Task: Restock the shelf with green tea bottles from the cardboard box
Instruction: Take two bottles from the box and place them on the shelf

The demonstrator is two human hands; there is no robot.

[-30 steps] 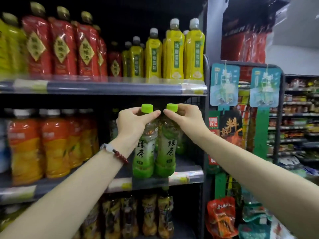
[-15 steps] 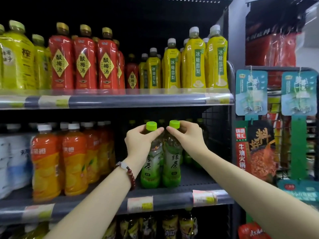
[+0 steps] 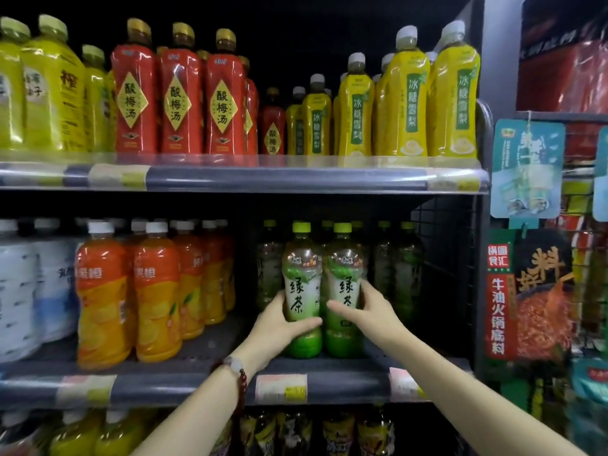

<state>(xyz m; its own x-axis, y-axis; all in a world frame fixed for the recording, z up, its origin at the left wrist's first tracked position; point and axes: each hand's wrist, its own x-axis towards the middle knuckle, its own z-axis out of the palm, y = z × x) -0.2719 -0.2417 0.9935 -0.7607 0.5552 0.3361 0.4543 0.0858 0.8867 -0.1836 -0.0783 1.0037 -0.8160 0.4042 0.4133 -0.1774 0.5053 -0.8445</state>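
Two green tea bottles stand upright, touching, on the middle shelf at our 12 o'clock. We reach both arms forward: our left hand wraps the left bottle low, thumb across its label; our right hand grips the right bottle likewise.

Red bottles and yellow bottles are lined along the upper frame. Orange juice bottles are seen at centre left, white bottles at far left, hanging sauce packets at right.
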